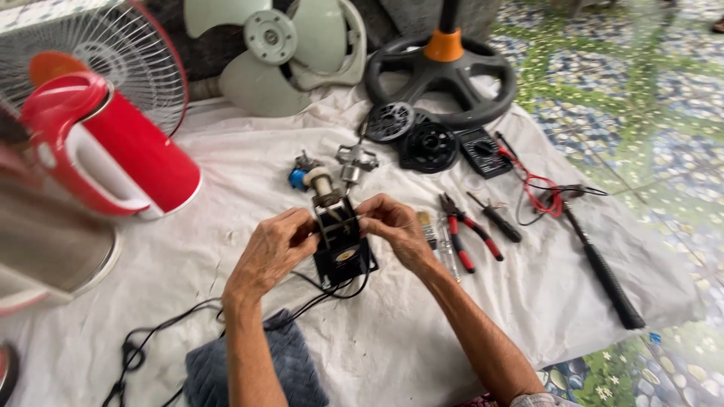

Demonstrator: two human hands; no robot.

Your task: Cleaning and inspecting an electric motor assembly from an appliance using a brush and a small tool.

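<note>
Both of my hands hold a small black fan motor [343, 245] upright over a white cloth [226, 158]. My left hand [271, 252] grips its left side, and my right hand [396, 226] pinches its upper right edge. A cream shaft end sticks out of the motor's top. Black wires [188, 320] trail from the motor toward the lower left. A dark blue quilted cloth [290, 362] lies under my left forearm.
On the cloth lie red-handled pliers [467, 234], a screwdriver [494, 218], a small brush [427, 228], a black hammer [603, 275], a multimeter [483, 151] with red leads and black round parts [430, 147]. A red kettle [113, 154], fan grille [121, 53], fan blade [268, 45] and fan base [445, 71] stand behind.
</note>
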